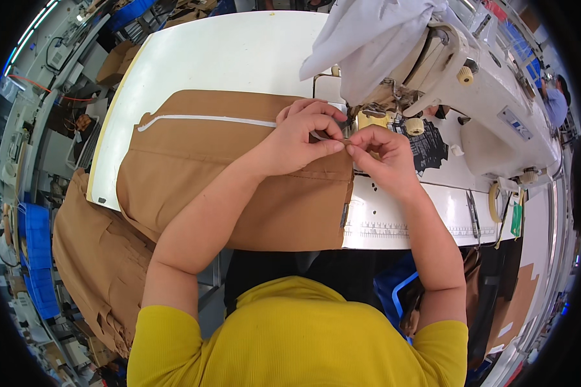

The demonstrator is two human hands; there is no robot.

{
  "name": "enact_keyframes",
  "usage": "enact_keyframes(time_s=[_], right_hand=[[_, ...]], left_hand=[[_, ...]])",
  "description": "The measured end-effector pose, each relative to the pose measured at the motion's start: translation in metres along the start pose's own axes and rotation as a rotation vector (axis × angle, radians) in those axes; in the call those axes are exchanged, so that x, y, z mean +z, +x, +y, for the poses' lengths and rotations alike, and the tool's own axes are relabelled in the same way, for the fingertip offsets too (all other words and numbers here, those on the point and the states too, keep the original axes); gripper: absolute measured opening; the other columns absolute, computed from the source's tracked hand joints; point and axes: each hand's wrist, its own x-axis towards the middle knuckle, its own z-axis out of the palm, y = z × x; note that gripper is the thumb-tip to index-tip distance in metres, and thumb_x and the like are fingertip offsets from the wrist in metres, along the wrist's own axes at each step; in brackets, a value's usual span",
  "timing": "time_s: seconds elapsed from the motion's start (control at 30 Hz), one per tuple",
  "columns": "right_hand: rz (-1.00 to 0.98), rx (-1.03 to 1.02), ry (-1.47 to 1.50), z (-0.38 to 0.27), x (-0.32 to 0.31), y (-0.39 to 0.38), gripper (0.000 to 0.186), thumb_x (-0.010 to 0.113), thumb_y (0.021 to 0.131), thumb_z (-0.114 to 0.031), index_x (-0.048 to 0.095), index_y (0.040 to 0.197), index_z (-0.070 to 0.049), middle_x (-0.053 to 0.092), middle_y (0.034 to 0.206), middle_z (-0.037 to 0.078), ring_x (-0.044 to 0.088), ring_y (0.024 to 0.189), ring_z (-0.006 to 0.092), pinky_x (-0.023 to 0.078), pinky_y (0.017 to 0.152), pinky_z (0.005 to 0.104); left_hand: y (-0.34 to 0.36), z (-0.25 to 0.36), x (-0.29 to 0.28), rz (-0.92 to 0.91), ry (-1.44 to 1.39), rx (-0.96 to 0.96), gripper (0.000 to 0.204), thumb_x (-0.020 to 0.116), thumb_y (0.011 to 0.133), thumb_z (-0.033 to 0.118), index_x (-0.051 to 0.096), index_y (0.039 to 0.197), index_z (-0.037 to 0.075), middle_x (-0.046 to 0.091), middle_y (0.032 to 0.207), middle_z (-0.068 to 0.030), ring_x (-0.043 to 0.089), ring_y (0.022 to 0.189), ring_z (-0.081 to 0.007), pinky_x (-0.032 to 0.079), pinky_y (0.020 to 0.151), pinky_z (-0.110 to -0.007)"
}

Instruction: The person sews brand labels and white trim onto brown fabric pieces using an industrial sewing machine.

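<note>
A brown fabric panel [239,206] lies across the white table, with a white strip of tape [206,119] running along its upper part. My left hand [300,137] rests over the panel's right side, its thumb and fingers pinching the fabric edge. Close beside it, my right hand [384,155] pinches the same edge, so the fingertips of both hands nearly meet. Just beyond them is the needle area of a white sewing machine [497,97]. Fingers hide the exact bit of cloth being held.
A white cloth [381,45] drapes over the machine head. Tweezers [473,216] and a tape roll [494,203] lie at the table's right. More brown fabric [97,258] hangs off the left edge. Blue bins [37,238] stand farther left. Another person [555,100] is at far right.
</note>
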Motion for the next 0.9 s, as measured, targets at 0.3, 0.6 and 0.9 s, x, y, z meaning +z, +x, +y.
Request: enact_keyframes(time_s=[0.3, 0.6, 0.9], right_hand=[[-0.035, -0.016, -0.066, 0.002, -0.001, -0.001, 0.007, 0.068, 0.085, -0.004, 0.063, 0.087, 0.0, 0.06, 0.076, -0.002, 0.053, 0.07, 0.0039, 0.046, 0.063, 0.0201], [-0.021, -0.302, -0.467, -0.001, 0.002, 0.001, 0.009, 0.067, 0.087, -0.004, 0.058, 0.089, -0.001, 0.061, 0.074, 0.006, 0.056, 0.062, 0.0153, 0.049, 0.062, 0.0252], [0.037, -0.262, -0.432, 0.0, 0.001, 0.0, 0.011, 0.07, 0.084, -0.004, 0.061, 0.089, 0.0, 0.064, 0.078, 0.008, 0.062, 0.067, 0.0165, 0.051, 0.061, 0.0278]], left_hand=[[-0.003, 0.018, 0.007, 0.088, 0.329, 0.14, 0.007, 0.071, 0.08, 0.016, 0.066, 0.085, 0.013, 0.059, 0.118, 0.0007, 0.043, 0.122, -0.0245, 0.024, 0.103, -0.044], [0.003, 0.016, -0.009, -0.056, 0.492, 0.17, 0.011, 0.069, 0.081, 0.024, 0.065, 0.085, 0.014, 0.061, 0.106, -0.0002, 0.047, 0.117, -0.023, 0.025, 0.099, -0.045], [0.003, 0.019, -0.015, -0.155, 0.494, 0.163, 0.014, 0.067, 0.084, 0.027, 0.063, 0.082, 0.013, 0.059, 0.084, 0.0023, 0.052, 0.097, -0.0194, 0.021, 0.105, -0.049]])
